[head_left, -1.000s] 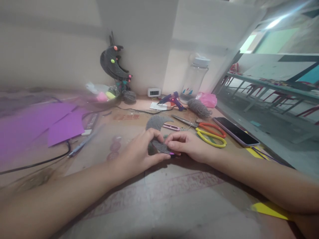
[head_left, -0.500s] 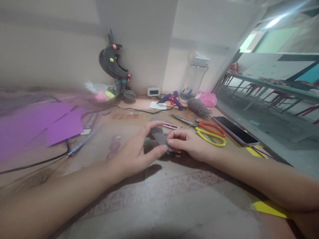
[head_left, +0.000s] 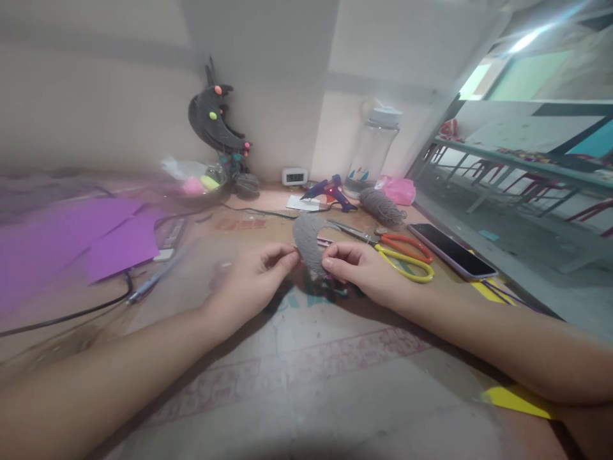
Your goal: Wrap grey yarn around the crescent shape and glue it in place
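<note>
A grey crescent moon wrapped in yarn [head_left: 308, 241] is held up over the middle of the table, its curved tip pointing right. My right hand [head_left: 357, 263] pinches its lower right edge between thumb and fingers. At its left edge, my left hand [head_left: 268, 271] has thumb and index finger closed together on the rim. Small dark and pinkish bits show beneath the crescent, too blurred to name. Just behind my right hand lie scissors [head_left: 407, 255] with one orange and one yellow handle.
A purple glue gun [head_left: 330, 190], a grey yarn skein [head_left: 382, 206], a clear bottle [head_left: 376, 150] and a small clock [head_left: 294, 176] stand along the back. A phone [head_left: 453, 250] lies right. Purple sheets [head_left: 122, 246] and a pen [head_left: 152, 281] lie left. A dark crescent [head_left: 215, 118] leans by the wall.
My left hand has gone from spread fingers to a pinch at the crescent's left edge. The crescent has turned more upright and now shows its broad face. My right hand has hardly moved.
</note>
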Motion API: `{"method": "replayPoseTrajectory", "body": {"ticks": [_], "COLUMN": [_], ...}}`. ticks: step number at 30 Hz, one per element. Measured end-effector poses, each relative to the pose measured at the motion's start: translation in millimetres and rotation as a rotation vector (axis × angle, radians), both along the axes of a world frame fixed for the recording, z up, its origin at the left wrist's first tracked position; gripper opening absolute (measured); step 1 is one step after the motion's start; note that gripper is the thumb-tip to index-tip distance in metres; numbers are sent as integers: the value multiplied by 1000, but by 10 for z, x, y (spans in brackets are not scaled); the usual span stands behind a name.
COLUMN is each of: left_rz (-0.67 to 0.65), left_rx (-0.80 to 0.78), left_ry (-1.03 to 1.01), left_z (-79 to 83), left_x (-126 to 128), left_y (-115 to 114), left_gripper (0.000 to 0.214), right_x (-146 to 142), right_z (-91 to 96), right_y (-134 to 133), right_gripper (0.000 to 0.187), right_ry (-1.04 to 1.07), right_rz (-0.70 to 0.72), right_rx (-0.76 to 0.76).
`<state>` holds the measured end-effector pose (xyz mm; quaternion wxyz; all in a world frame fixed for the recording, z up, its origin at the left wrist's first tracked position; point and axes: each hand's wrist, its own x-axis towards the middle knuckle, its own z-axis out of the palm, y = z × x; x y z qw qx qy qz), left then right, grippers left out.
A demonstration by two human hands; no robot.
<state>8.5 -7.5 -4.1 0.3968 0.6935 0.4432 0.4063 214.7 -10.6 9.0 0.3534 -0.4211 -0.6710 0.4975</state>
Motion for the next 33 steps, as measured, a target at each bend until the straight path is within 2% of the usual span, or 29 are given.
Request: {"method": "replayPoseTrajectory", "body": {"ticks": [5, 9, 13, 15, 18, 20, 22, 24, 26, 29, 31, 33], "left_rz": [-78, -78, -104, -82, 24, 83, 91, 90, 99, 112, 113, 111], "left_rx": [-43, -55, -65, -64, -62, -65, -70, -67, -75, -98, -106, -107], "left_ry": [-118, -6, 13, -60, -153, -177, -186, -172, -148, -116, -103, -109], "left_z": [4, 7, 25, 34, 26, 8, -7, -7, 8, 33, 37, 30], "left_x": [-1, 5, 19, 18, -2, -19, -29, -29, -20, -5, -3, -7], "left_y": [-1, 10, -12, -18, 8, 40, 66, 73, 63, 39, 36, 44], "left_gripper": [38, 26, 27, 25, 26, 29, 30, 30, 31, 32, 32, 30], "right_x": [-17, -18, -26, -24, 52, 196, 429, 725, 1029, 1375, 1498, 1553], "right_z": [-1, -12, 3, 48, 188, 305, 393, 407, 337, 155, 68, 49], "right_y": [-4, -2, -44, -58, 15, 162, 381, 627, 846, 1068, 1157, 1223], "right_gripper": [24, 20, 19, 20, 28, 34, 35, 36, 51, 69, 67, 51], "right_ry": [-47, -141, -257, -326, -462, -594, -754, -934, -1025, -1039, -1013, -968], "right_rz": [-13, 5, 37, 61, 78, 4, -186, -405, -507, -531, -559, -589], "right_rx": [14, 92, 212, 272, 362, 477, 666, 766, 692, 585, 550, 518]}}
